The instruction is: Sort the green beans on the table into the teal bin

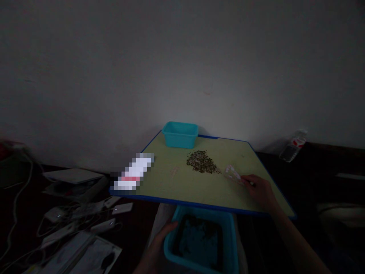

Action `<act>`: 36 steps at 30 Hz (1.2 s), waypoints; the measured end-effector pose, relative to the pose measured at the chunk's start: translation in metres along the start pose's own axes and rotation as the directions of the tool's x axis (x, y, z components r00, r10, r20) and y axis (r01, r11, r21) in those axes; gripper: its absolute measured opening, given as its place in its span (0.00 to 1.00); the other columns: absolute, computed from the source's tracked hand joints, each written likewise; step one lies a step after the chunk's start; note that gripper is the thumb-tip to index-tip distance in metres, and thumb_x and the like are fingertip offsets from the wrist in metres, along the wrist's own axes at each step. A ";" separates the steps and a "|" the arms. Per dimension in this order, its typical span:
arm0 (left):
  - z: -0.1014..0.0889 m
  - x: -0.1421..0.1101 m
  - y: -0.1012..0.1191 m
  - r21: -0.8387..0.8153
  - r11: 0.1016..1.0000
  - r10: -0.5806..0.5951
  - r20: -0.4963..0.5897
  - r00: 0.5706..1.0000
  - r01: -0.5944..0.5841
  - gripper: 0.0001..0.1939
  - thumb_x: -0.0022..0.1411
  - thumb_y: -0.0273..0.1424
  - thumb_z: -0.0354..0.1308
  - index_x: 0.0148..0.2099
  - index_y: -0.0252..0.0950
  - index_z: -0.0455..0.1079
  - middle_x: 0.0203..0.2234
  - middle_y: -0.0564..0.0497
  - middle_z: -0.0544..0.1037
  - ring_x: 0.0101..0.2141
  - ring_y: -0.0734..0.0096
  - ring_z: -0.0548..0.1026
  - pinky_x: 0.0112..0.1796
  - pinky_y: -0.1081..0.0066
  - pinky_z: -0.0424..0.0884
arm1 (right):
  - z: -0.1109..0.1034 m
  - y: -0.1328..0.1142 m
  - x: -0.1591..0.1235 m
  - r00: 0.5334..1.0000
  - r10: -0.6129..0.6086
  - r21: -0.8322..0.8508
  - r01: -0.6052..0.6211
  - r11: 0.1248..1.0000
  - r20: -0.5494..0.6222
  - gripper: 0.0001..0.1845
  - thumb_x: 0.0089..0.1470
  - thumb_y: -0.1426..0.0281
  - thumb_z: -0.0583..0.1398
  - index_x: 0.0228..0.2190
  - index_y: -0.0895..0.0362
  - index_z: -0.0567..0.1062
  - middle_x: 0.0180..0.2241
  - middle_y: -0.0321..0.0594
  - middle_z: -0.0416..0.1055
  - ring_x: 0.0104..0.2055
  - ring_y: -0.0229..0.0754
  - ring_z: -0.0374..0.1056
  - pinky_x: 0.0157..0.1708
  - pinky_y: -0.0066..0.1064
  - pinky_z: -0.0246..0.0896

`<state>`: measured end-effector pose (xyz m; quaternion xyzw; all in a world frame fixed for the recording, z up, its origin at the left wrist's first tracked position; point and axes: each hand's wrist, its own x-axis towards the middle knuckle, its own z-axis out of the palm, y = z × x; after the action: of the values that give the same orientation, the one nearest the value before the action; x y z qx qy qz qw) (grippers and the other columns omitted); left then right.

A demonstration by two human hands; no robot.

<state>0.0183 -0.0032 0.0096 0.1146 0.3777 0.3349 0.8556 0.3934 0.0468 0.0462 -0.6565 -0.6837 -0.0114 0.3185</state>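
Note:
My left hand [164, 238] grips the left rim of a blue plastic basin [234, 243] below the table's front edge. Dark grains cling along the basin's bottom and sides. Over the right part of the tabletop, my right hand [259, 188] pinches a small, clear, plastic-looking piece with whitish patches [233, 173]; its exact kind is hard to make out in the dim light. Just left of that piece lies a spread pile of small dark grains [201, 161], a few of them trailing toward it.
The pale yellow table [171, 190] has a blue edge. A second blue basin [180, 140] stands at its back, by the wall. A bright, blurred-out phone-like slab [134, 173] lies at the left. Cables and chargers [82, 209] clutter the left floor; a plastic bottle [293, 146] is at right.

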 end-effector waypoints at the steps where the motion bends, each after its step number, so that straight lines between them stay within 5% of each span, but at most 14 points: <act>1: 0.000 0.000 0.000 -0.009 1.000 -0.004 0.014 1.000 0.004 0.38 0.59 0.37 0.59 0.68 0.27 0.55 0.40 0.36 0.85 0.45 0.38 0.80 0.49 0.45 0.71 | 0.001 -0.002 0.001 1.000 -0.005 0.001 0.005 1.000 -0.004 0.16 0.58 0.64 0.55 0.38 0.54 0.82 0.39 0.42 0.80 0.37 0.46 0.76 0.37 0.35 0.69; 6: 0.003 -0.006 0.003 -0.055 0.998 0.041 0.098 0.994 -0.036 0.36 0.59 0.35 0.60 0.67 0.31 0.56 0.44 0.37 0.84 0.48 0.39 0.79 0.52 0.45 0.70 | 0.005 -0.005 0.003 0.999 -0.002 -0.024 0.001 1.000 -0.035 0.16 0.57 0.65 0.55 0.37 0.54 0.82 0.38 0.44 0.80 0.37 0.47 0.76 0.38 0.36 0.69; 11: 0.007 -0.008 0.004 -0.017 0.999 0.033 0.063 0.997 -0.032 0.37 0.60 0.34 0.58 0.68 0.25 0.53 0.39 0.36 0.85 0.44 0.40 0.81 0.51 0.46 0.70 | 0.004 -0.005 0.004 1.000 -0.005 -0.030 0.004 1.000 -0.025 0.16 0.58 0.65 0.55 0.38 0.55 0.82 0.39 0.44 0.80 0.37 0.46 0.76 0.36 0.35 0.69; 22: 0.007 -0.005 0.001 -0.055 0.998 0.015 0.086 0.996 -0.011 0.39 0.62 0.35 0.57 0.70 0.28 0.48 0.39 0.38 0.86 0.44 0.42 0.81 0.50 0.47 0.71 | 0.007 -0.010 0.006 1.000 -0.016 -0.007 0.016 1.000 -0.014 0.16 0.58 0.64 0.55 0.38 0.53 0.82 0.38 0.43 0.80 0.38 0.47 0.76 0.38 0.36 0.69; 31: 0.007 -0.007 0.003 -0.063 0.998 0.009 0.112 0.994 -0.002 0.32 0.62 0.34 0.57 0.66 0.29 0.58 0.41 0.39 0.85 0.47 0.43 0.80 0.50 0.48 0.72 | 0.007 -0.015 0.004 1.000 -0.021 -0.002 0.021 1.000 -0.013 0.16 0.58 0.65 0.54 0.38 0.54 0.82 0.39 0.43 0.80 0.36 0.45 0.76 0.37 0.34 0.69; 36: 0.008 -0.011 0.004 -0.082 0.996 0.029 0.115 0.993 -0.019 0.34 0.62 0.33 0.57 0.68 0.28 0.54 0.41 0.38 0.85 0.48 0.44 0.79 0.51 0.49 0.71 | 0.011 -0.011 0.005 1.000 -0.026 -0.033 0.026 0.999 -0.015 0.17 0.59 0.65 0.54 0.38 0.54 0.82 0.37 0.43 0.80 0.35 0.46 0.75 0.36 0.34 0.68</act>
<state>0.0170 -0.0075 0.0233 0.1036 0.3120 0.3530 0.8760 0.3789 0.0547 0.0447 -0.6526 -0.6893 -0.0319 0.3130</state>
